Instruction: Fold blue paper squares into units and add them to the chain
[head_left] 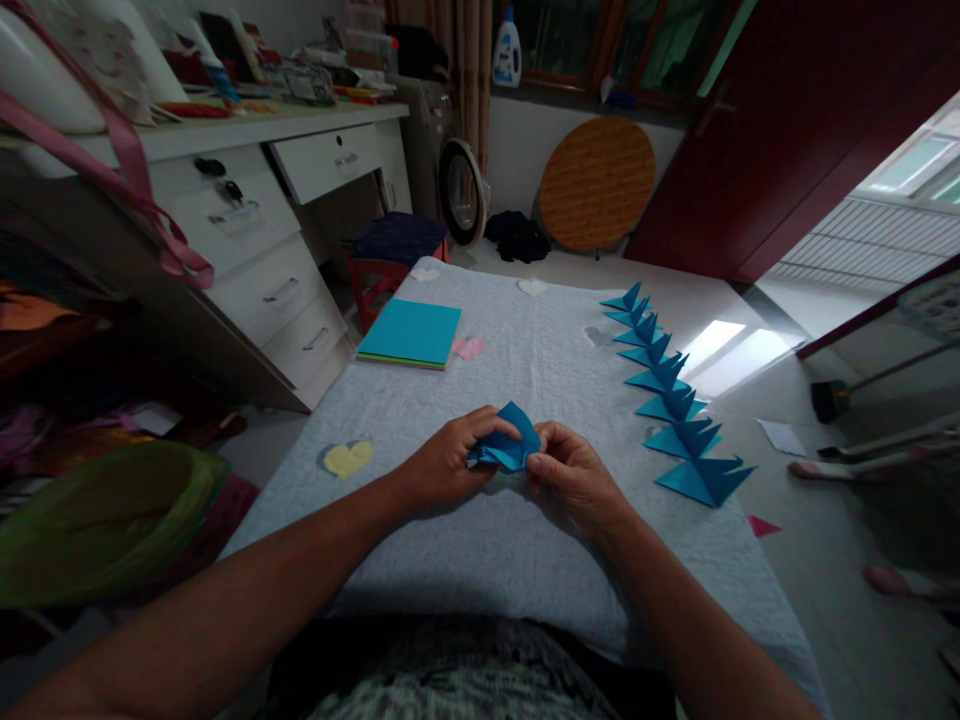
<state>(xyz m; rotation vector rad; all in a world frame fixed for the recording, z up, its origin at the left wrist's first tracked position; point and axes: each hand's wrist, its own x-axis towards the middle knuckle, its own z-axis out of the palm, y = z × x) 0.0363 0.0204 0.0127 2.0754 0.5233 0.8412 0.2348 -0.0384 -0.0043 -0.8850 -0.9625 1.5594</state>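
Observation:
A partly folded piece of blue origami paper (517, 428) is held between both hands above the cloth-covered table (480, 560). My left hand (454, 460) grips its left side, with the fingers bent over it. At its right edge, my right hand (574, 470) pinches the paper between thumb and fingers. Along the table's right side stands a row of several folded blue paper cranes (701, 480). A stack of square origami paper (412, 332), blue on top with a green edge beneath, lies at the far left of the table.
Left of the table is a white desk with drawers (277, 290), and in front of it a yellow-green lined bin (112, 520). A stool (397, 240) stands by the table's far left corner. Behind are an open washing machine door (463, 192) and a round wooden board (598, 185).

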